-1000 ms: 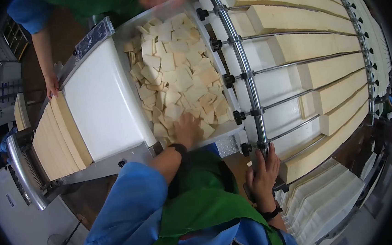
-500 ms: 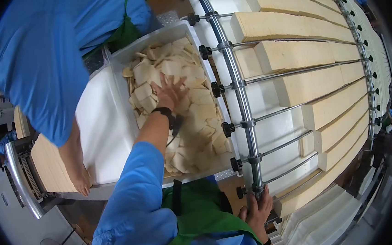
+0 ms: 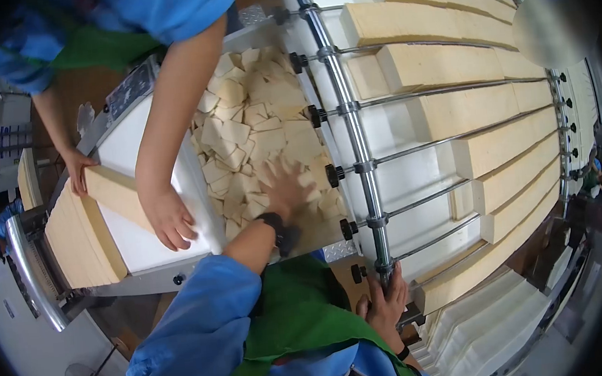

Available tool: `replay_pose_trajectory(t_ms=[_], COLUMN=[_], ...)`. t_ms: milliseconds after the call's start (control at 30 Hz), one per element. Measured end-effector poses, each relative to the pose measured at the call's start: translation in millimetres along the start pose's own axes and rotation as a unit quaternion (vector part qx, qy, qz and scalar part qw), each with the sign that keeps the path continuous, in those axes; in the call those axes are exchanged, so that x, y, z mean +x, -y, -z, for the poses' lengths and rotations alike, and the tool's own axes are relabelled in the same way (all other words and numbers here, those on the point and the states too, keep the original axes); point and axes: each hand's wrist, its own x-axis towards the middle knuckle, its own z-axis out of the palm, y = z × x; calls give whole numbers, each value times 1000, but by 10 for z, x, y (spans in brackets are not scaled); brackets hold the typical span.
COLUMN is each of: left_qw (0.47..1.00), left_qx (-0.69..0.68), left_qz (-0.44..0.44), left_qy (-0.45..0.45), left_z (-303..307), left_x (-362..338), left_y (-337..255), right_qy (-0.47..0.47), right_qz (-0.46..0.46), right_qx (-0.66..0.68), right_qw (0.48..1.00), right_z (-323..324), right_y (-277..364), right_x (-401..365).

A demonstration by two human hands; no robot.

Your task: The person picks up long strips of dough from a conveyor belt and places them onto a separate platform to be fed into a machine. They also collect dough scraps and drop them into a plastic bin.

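My left hand (image 3: 287,188), a dark band on its wrist, is spread open palm down over a heap of thin, pale cream squarish slices (image 3: 229,133). The slices fill a white bin (image 3: 206,195), and motion blurs my fingers slightly. At the lower right, my right hand (image 3: 386,305) is closed around the near end of a round metal rail (image 3: 361,148). Black knobs and thin cross rods line this rail. My palm and part of the fingers there are hidden.
Long cream blocks (image 3: 447,63) lie in rows between the rods on the right. Across the bin, a co-worker's hand (image 3: 165,216) and other hand (image 3: 77,170) hold a long cream block (image 3: 119,196) on a white surface (image 3: 179,257). Another cream block (image 3: 82,240) lies beside it.
My left hand has moved toward me and slightly right over the slices. The co-worker has brought a cream block onto the white surface with both hands. My right hand stays at the rail.
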Motion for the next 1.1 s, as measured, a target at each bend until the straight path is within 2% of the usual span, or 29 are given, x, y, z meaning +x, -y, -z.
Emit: replay_pose_trajectory(t_ms=[100, 233, 333, 367, 467, 500, 533, 567, 633, 667, 700, 800, 867, 933, 1000, 1100], left_qw=[998, 990, 999, 998, 949, 944, 937, 928, 887, 860, 828, 789, 732, 707, 700, 676], left_qx=[-10, -45, -5, -35, -253, -257, -260, -262, -361, -407, -469, -525, -535, -320, -249, -392], left_qz=[-55, -97, -19, -58, -171, -204, -235, -263, -257, -253, -252, -172, -57, 109, 386, 410], left_qy=[39, 92, 40, 19, 83, 43, 3, -37, -131, -177, -176, -270, -418, -621, -547, -471], left_z=[-324, -559, -416, -330, -396, -292, -157, -41, 364, 540, 665, 749, 774, 399, 138, 203], left_x=[-238, -455, -564, -693, -342, -343, -402, -493, -962, -1206, -1369, -1827, -2252, -2266, -2375, -2613], left_y=[-146, 11, 309, 443, 640, 685, 727, 831, 1068, 1194, 1393, 2158, 2639, 3318, 3792, 4063], right_qy=[-6, -19, -23, -71, -138, -117, -146, -152, -168, -145, -120, -64, -6, 6, 16, 39], right_qz=[7, 21, 5, 26, 40, 44, 112, 119, 144, 173, 199, 264, 281, 331, 376, 440], right_qx=[11, 23, 64, 18, 91, 116, 60, 85, 132, 148, 163, 213, 259, 249, 242, 210], right_qw=[1000, 999, 998, 997, 985, 985, 981, 978, 966, 963, 959, 939, 924, 910, 894, 873], right_z=[-17, -33, -7, 15, 110, 147, 208, 244, 299, 258, 195, 53, -126, -448, -826, -1336], right_y=[3, 5, -7, 13, 150, 185, 283, 427, 791, 901, 973, 1536, 1946, 2313, 2662, 3275], right_x=[7, -11, -47, -25, 138, 216, 367, 486, 711, 803, 902, 1070, 1126, 1268, 1403, 1598])
